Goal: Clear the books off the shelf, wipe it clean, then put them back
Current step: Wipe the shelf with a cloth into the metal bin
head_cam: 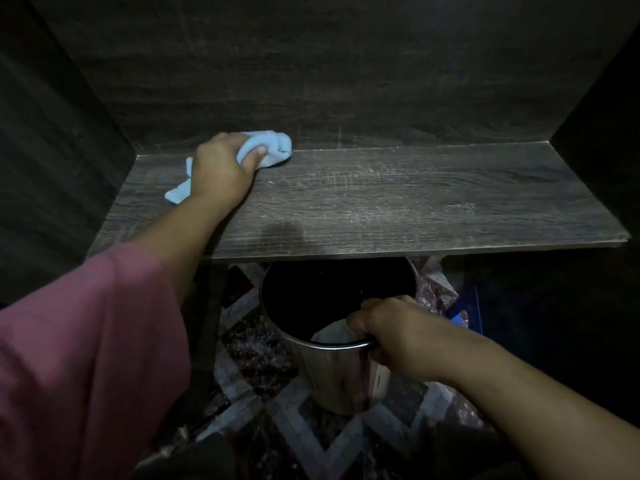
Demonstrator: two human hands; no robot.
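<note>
A dark wooden shelf [398, 202] runs across the middle of the view, bare of books and streaked with dust marks. My left hand [221, 168] grips a bunched light blue cloth [273, 147] at the shelf's back left, pressed against the board; a loose end of the cloth trails out behind the hand at the left. Below the shelf's front edge, my right hand [391, 330] grips the rim of a shiny steel bin [332, 372]. No books are in view.
The shelf's dark back panel [329, 71] and side walls [52, 150] close it in on three sides. Something pale lies inside the bin. Patterned tile floor [277, 427] lies below, with a blue object [459, 318] at the right under the shelf.
</note>
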